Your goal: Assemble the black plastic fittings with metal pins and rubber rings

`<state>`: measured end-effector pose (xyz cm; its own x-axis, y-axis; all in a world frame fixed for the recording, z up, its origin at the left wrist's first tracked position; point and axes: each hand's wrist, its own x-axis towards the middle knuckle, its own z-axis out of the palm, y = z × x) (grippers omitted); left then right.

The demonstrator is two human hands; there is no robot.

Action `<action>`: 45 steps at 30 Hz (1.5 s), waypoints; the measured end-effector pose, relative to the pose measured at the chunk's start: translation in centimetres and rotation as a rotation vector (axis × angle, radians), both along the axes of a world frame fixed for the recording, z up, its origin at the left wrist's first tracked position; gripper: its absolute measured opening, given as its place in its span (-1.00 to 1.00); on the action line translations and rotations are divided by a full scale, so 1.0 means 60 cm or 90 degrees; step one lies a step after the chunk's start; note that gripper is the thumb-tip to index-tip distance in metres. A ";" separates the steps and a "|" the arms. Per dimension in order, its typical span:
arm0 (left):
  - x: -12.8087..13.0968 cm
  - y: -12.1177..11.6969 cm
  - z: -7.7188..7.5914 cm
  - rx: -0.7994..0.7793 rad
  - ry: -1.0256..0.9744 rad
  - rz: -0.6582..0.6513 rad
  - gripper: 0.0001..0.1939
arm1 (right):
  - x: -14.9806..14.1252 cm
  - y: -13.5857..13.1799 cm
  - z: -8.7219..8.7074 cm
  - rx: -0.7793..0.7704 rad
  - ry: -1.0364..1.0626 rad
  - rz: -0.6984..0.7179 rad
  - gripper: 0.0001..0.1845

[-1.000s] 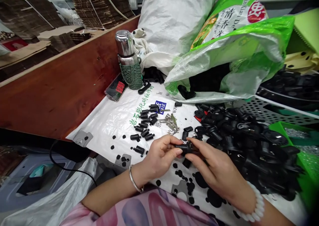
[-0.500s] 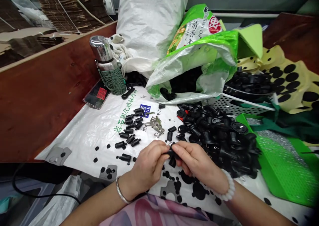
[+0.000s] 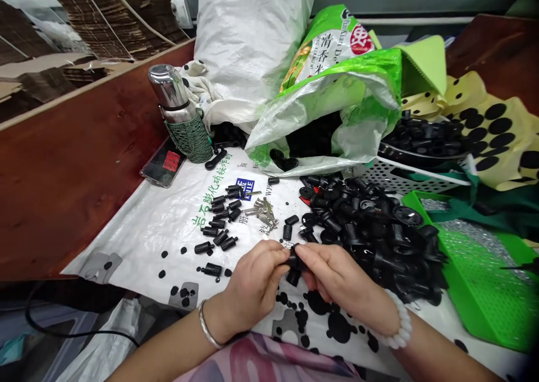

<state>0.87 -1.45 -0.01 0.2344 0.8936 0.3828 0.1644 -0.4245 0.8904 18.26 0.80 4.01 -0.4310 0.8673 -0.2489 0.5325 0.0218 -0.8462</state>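
Note:
My left hand (image 3: 255,283) and my right hand (image 3: 337,278) meet just above the white sheet (image 3: 168,224), both pinching one small black plastic part (image 3: 293,257) between thumb and fingertips. A second black piece (image 3: 292,276) shows just below the fingers. To the right lies a big heap of black plastic parts (image 3: 370,230). Left of the hands, several small black cylinders (image 3: 221,219) are laid out in a loose group, with a little pile of metal keys (image 3: 263,212) beside them.
A steel flask in a green net sleeve (image 3: 181,115) and a phone (image 3: 163,163) stand at the back left by a red-brown board (image 3: 63,168). Behind are a white sack (image 3: 252,39), a green bag (image 3: 337,90), a perforated white basket (image 3: 404,171) and a green tray (image 3: 475,269).
The view swung right and pulled back over the second. My hands stayed together on the black part, with the fingers shifting slightly around it.

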 end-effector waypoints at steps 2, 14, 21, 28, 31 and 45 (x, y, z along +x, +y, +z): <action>0.000 -0.001 0.001 0.028 0.031 -0.026 -0.72 | -0.001 0.004 0.002 -0.102 0.010 0.001 -0.38; 0.010 0.014 0.006 -0.368 -0.234 -0.074 -0.84 | 0.026 0.000 0.000 0.421 -0.083 0.126 -0.64; 0.003 0.004 -0.003 0.069 0.073 0.008 -0.80 | 0.011 -0.004 -0.013 0.133 -0.003 0.031 -0.75; 0.006 0.004 0.004 0.081 0.089 0.021 -0.82 | -0.006 -0.008 -0.011 -0.141 0.091 -0.021 -0.58; 0.003 0.010 0.014 0.058 0.088 -0.006 -0.75 | 0.010 -0.002 -0.001 -0.048 0.062 -0.038 -0.60; -0.050 0.039 0.010 0.040 0.022 0.222 -0.80 | 0.063 0.053 0.029 0.721 -0.379 -0.049 -0.62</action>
